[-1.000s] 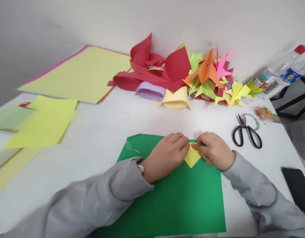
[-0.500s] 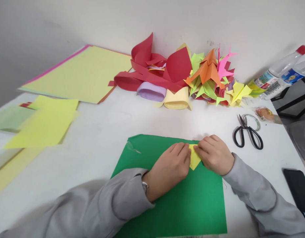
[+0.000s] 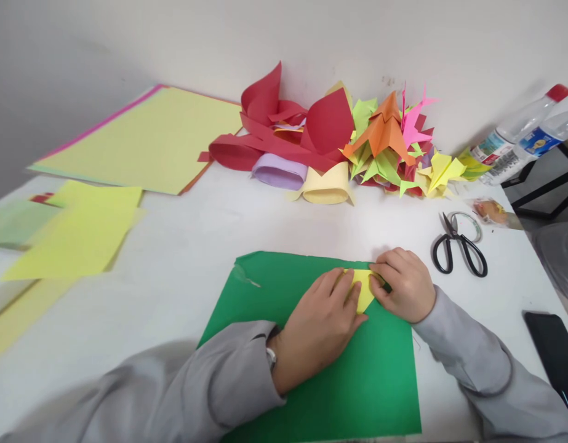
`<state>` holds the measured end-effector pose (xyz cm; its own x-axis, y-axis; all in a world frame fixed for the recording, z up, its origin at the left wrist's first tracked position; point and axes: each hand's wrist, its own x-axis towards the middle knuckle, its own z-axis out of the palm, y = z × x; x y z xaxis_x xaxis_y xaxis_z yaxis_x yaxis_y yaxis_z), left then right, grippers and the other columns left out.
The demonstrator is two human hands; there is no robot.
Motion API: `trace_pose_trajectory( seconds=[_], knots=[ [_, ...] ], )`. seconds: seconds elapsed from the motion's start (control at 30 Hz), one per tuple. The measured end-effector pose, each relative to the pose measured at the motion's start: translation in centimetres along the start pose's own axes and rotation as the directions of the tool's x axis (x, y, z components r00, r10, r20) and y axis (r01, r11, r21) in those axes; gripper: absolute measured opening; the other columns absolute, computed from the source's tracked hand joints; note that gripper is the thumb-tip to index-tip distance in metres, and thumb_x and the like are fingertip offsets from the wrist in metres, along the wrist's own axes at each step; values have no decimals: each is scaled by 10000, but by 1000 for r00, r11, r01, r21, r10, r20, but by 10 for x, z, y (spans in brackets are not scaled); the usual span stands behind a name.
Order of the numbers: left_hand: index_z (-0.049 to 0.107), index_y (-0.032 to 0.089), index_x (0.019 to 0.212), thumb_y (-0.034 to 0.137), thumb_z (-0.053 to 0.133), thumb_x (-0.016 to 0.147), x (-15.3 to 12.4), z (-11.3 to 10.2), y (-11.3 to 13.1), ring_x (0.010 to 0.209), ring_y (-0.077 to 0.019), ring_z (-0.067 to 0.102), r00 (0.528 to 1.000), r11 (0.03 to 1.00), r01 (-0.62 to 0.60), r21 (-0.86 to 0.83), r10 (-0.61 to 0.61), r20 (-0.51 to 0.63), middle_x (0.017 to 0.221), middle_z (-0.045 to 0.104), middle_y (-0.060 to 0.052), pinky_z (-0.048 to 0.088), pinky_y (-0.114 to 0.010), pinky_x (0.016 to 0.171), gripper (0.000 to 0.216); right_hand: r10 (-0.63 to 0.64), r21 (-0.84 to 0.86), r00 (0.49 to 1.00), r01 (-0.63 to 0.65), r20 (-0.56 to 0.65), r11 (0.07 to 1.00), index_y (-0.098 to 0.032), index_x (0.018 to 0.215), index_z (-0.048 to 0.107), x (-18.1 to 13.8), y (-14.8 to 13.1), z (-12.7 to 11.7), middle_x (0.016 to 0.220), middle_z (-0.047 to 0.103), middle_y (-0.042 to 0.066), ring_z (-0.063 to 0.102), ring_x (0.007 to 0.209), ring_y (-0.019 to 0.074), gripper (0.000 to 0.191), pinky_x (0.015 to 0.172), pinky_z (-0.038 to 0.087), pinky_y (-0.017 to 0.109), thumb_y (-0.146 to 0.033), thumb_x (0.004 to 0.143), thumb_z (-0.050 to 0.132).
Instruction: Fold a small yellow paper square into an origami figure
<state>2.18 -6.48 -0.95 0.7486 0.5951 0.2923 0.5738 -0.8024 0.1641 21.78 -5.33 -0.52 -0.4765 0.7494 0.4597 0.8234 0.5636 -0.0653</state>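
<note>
A small folded piece of yellow paper (image 3: 364, 290) lies on a green sheet (image 3: 357, 381) between my two hands. My left hand (image 3: 321, 326) rests over its left side, fingers pressing on the paper and hiding part of it. Its thumb reaches to the paper's lower end. At the upper right corner, my right hand (image 3: 402, 284) pinches the paper between thumb and fingers. The lower end tapers toward a point. Both hands come out of grey sleeves.
Black-handled scissors (image 3: 458, 244) overlap a tape roll (image 3: 468, 226) at right, with a phone (image 3: 552, 357) nearer. Folded paper shapes (image 3: 389, 141) and red paper pieces (image 3: 284, 129) line the wall beside bottles (image 3: 519, 135). Yellow sheets (image 3: 83, 231) and larger sheets (image 3: 145, 141) lie left.
My left hand has shifted slightly, with its fingers spreading over the paper and its thumb now showing at the lower end. My right hand keeps its pinch at the corner.
</note>
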Motion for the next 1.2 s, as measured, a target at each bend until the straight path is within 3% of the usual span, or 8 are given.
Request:
trace_pose_trajectory(
  seconds=[0.23,0.5,0.57,0.67,0.8,1.0,1.2],
  knots=[
    [599,60,1128,355,500,899,-1,0,-1,1060,-327,548,999,995,-39,96,41,-18,1258,570,-193,483,-444,844,386,76,86,997,-73,-26,994,-166,781,652,-5,1,-1,778,636,66,538,744,193,79,661,438,331,-203,804,587],
    [645,45,1076,333,532,892,2,-3,0,1007,-341,574,993,980,-103,170,111,-37,1200,623,-177,494,-456,800,360,259,250,966,-252,6,935,-198,805,646,-10,3,1,835,646,53,563,813,207,58,723,435,363,-225,823,598],
    [648,44,1078,323,537,892,1,-3,1,1012,-348,579,993,976,-106,191,114,-33,1202,625,-173,503,-450,778,353,232,244,972,-232,27,942,-199,865,664,-9,3,1,845,631,55,549,819,206,89,722,422,360,-215,836,581],
    [643,39,1102,311,527,901,0,-2,3,1018,-350,588,993,970,-105,221,114,-30,1205,626,-174,513,-440,764,357,101,148,994,-106,41,983,-219,976,680,-8,1,-1,887,614,68,520,836,209,220,707,387,354,-137,854,515],
    [654,23,1065,268,507,914,-3,3,7,1031,-336,597,983,968,-118,220,145,-112,1154,652,-181,509,-435,802,323,-30,29,999,29,43,999,-202,969,691,-6,-4,-2,900,609,88,489,824,216,260,679,351,353,-97,858,481],
    [669,28,1013,234,513,910,-3,5,7,1020,-304,607,972,974,-117,193,152,-178,1105,676,-163,507,-411,830,278,-73,-63,994,78,80,995,-144,938,676,-3,-10,-4,825,607,89,475,779,202,227,650,341,343,-124,901,453],
    [654,45,1033,211,495,914,-5,3,4,1049,-287,588,975,979,-124,161,150,-165,1125,661,-173,496,-411,842,259,-42,-58,999,43,12,997,-129,802,667,-2,-15,-5,732,596,75,476,732,190,231,635,348,339,-126,904,460]
  ],
)
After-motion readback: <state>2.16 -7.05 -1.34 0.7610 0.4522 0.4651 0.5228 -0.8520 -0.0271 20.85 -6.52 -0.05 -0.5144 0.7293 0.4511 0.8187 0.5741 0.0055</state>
